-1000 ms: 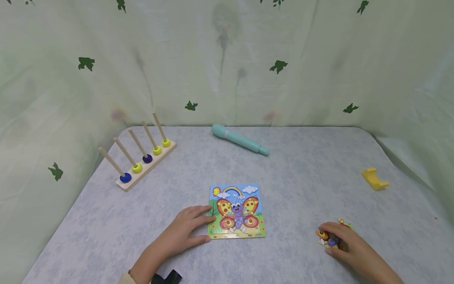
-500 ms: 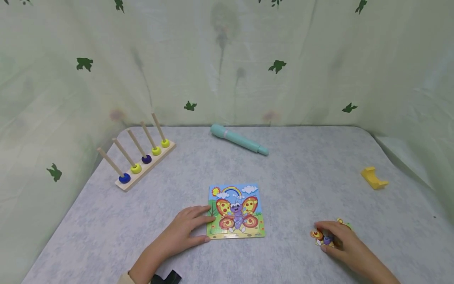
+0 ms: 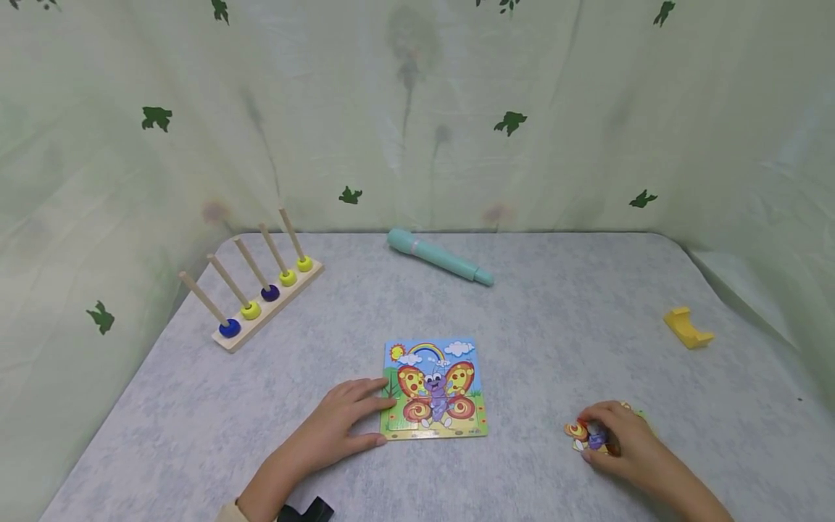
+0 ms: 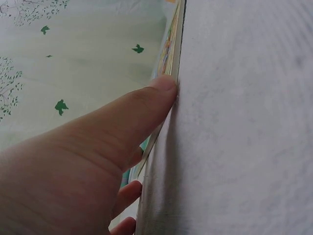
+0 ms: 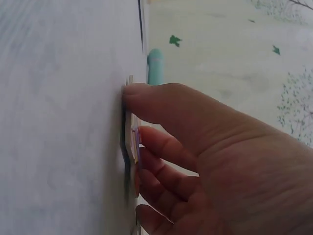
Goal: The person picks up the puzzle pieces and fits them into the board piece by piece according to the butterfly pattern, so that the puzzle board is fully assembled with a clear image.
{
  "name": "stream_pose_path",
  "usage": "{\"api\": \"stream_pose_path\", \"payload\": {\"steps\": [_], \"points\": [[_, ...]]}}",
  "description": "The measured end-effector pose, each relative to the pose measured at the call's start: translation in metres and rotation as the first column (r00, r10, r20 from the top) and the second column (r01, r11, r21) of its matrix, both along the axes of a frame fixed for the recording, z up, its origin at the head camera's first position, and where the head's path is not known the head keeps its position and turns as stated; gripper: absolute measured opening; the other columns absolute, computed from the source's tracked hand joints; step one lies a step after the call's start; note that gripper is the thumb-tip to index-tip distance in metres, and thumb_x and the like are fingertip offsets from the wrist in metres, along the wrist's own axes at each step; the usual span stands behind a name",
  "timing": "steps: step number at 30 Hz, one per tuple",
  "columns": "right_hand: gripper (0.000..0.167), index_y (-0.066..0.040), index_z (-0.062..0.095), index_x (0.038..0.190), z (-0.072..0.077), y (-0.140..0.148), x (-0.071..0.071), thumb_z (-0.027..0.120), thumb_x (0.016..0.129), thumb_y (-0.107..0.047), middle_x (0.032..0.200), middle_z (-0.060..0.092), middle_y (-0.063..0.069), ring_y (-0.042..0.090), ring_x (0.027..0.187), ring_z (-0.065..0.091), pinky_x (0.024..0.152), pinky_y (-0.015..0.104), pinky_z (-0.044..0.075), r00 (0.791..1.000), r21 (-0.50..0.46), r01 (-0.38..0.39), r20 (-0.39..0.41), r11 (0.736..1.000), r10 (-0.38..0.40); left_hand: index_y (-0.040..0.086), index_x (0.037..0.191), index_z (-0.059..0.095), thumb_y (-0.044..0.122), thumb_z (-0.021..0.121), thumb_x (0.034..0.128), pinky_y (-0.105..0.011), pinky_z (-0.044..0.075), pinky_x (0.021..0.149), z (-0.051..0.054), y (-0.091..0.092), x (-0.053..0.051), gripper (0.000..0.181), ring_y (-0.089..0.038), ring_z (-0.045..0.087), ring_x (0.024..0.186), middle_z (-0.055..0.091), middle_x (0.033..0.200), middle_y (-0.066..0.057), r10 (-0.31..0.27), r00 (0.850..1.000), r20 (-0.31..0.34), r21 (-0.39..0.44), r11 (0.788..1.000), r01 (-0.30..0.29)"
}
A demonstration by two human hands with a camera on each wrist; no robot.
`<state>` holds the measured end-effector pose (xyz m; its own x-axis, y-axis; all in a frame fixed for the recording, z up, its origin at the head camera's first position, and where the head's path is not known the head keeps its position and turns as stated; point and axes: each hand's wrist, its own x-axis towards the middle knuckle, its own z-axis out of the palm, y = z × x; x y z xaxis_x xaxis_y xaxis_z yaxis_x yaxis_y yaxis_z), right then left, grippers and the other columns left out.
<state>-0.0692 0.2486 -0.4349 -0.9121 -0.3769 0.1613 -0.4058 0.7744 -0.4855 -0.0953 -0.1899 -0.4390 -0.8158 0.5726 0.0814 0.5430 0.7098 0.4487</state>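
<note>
In the head view, a square butterfly puzzle (image 3: 435,391) lies flat in the middle of the table. My left hand (image 3: 339,424) rests at its left edge, fingers relaxed, with fingertips on the board and the thumb against the lower left corner. Farther right, my right hand (image 3: 629,442) pinches a butterfly puzzle piece (image 3: 577,430) low over the table; its palm side hides part of the piece. The right wrist view shows the thumb at the thin edge of the piece (image 5: 131,142). Behind the right hand, another piece (image 3: 642,415) peeks out, mostly covered.
A wooden peg rack (image 3: 277,308) with blue and yellow beads stands at the back left. A teal toy microphone (image 3: 440,257) lies at the back, and a yellow curved block (image 3: 688,329) sits at the right. A black object (image 3: 309,511) shows beside the left forearm.
The right hand has slid slightly left with the puzzle piece in its fingers. My left hand and the puzzle board have stayed in place.
</note>
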Motion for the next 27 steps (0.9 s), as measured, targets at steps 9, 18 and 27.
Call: {"api": "stream_pose_path", "payload": {"steps": [9, 18, 27], "points": [[0.038, -0.013, 0.057, 0.107, 0.02, -0.032, -0.012, 0.073, 0.075, -0.026, 0.103, 0.053, -0.011, 0.006, 0.088, 0.051, 0.069, 0.027, 0.047, 0.993, -0.084, -0.114, 0.004, 0.99, 0.114, 0.024, 0.124, 0.055, 0.047, 0.061, 0.08, -0.047, 0.022, 0.101, 0.0, 0.0, 0.0, 0.05, -0.025, 0.033, 0.124, 0.039, 0.138, -0.002, 0.005, 1.0, -0.011, -0.001, 1.0, -0.005], [0.042, -0.013, 0.058, 0.115, 0.036, -0.093, -0.022, 0.072, 0.076, -0.02, 0.112, 0.052, -0.012, 0.01, 0.099, 0.046, 0.078, 0.034, 0.044, 0.963, -0.177, -0.266, -0.097, 0.948, 0.252, 0.024, 0.124, 0.056, 0.046, 0.062, 0.0798, -0.047, 0.022, 0.1, -0.002, 0.0, 0.0, 0.05, -0.025, 0.034, 0.123, 0.04, 0.137, -0.003, -0.003, 1.0, -0.012, 0.011, 1.0, 0.003], [0.039, -0.013, 0.059, 0.114, 0.017, -0.148, -0.03, 0.069, 0.077, -0.025, 0.107, 0.053, -0.008, 0.009, 0.097, 0.046, 0.088, 0.041, 0.036, 0.933, -0.165, -0.359, -0.082, 0.919, 0.35, 0.023, 0.123, 0.056, 0.045, 0.062, 0.0803, -0.047, 0.023, 0.1, -0.002, 0.001, -0.001, 0.049, -0.026, 0.034, 0.123, 0.04, 0.137, -0.003, -0.004, 0.999, -0.035, 0.027, 1.0, 0.005]]}}
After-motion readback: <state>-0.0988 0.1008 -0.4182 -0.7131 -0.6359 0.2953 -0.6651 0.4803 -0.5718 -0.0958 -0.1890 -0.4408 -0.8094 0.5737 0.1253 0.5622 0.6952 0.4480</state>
